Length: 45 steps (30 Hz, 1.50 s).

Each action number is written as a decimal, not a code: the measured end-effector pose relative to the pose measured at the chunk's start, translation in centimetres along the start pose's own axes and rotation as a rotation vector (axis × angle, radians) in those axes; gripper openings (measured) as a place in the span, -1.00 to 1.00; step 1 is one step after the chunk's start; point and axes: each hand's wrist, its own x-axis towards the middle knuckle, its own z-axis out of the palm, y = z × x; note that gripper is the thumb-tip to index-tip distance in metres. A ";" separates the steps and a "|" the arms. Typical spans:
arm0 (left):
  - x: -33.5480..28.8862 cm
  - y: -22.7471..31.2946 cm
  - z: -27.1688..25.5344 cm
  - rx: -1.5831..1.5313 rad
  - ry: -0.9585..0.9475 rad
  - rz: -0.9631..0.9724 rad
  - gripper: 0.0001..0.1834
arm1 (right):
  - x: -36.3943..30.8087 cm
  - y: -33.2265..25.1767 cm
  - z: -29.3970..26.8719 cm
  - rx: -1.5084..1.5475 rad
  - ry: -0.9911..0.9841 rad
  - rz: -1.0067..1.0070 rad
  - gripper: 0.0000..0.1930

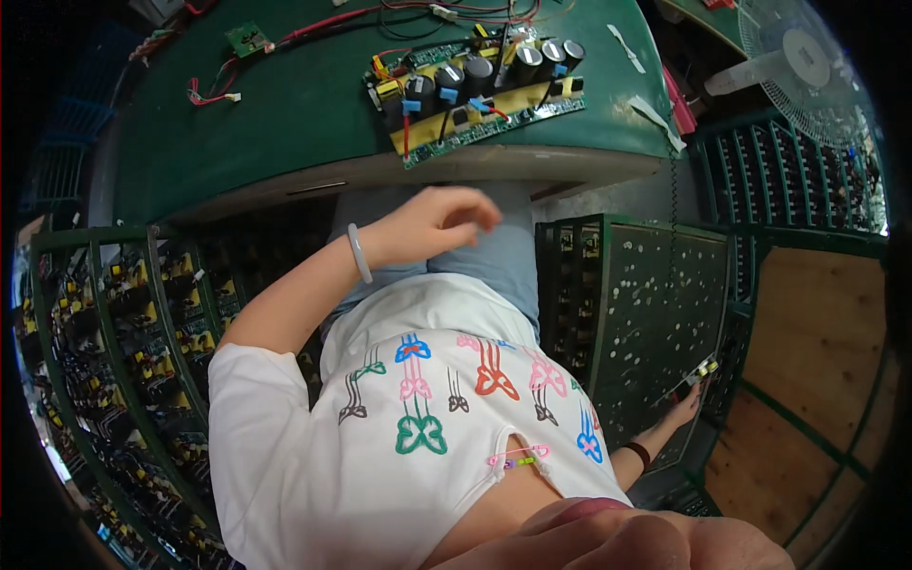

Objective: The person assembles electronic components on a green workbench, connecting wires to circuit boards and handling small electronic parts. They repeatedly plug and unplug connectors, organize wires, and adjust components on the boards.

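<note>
My left hand (439,224) hangs over my lap, just short of the workbench edge. Its fingers are loosely curled with the thumb apart, and nothing shows in them. A pale bangle circles that wrist. Far down to my right, my right hand (680,410) grips the end of a narrow circuit board (701,372) with yellow and silvery parts, beside a dark speckled rack panel. Much of that board and some fingers are hidden. On the bench lies a large circuit board assembly (475,95) with black capacitors, yellow strips and blue, red and black leads; neither hand touches it.
The green workbench (285,119) carries a small green board (249,40), red and black cables (328,21) and pale strips (655,122). Racks of boards (123,351) stand at my left. The speckled panel (646,304) and a fan (803,59) are at my right.
</note>
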 end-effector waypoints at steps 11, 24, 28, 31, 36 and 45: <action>6.2 8.6 -6.5 1.318 0.727 0.333 -0.64 | -7.1 -25.0 14.9 1.026 -0.631 -0.237 -0.44; 7.5 7.5 -8.2 1.046 0.615 0.204 -0.69 | -28.6 -38.4 29.4 0.828 -1.138 -0.818 0.04; 3.3 7.7 -10.7 1.039 0.585 0.214 -0.66 | -32.0 -40.7 28.6 0.698 -1.081 -1.017 -0.10; -1.9 8.1 -12.5 0.966 0.558 0.193 -0.62 | -31.9 -40.8 29.6 0.610 -1.014 -1.155 -0.19; -10.0 7.7 -15.0 0.927 0.619 0.108 -0.60 | -33.8 -39.8 30.0 0.253 -0.849 -1.316 -0.31; -18.2 8.2 -19.1 0.883 0.711 -0.095 -0.59 | -39.2 -36.8 32.4 0.024 -0.682 -1.329 -0.32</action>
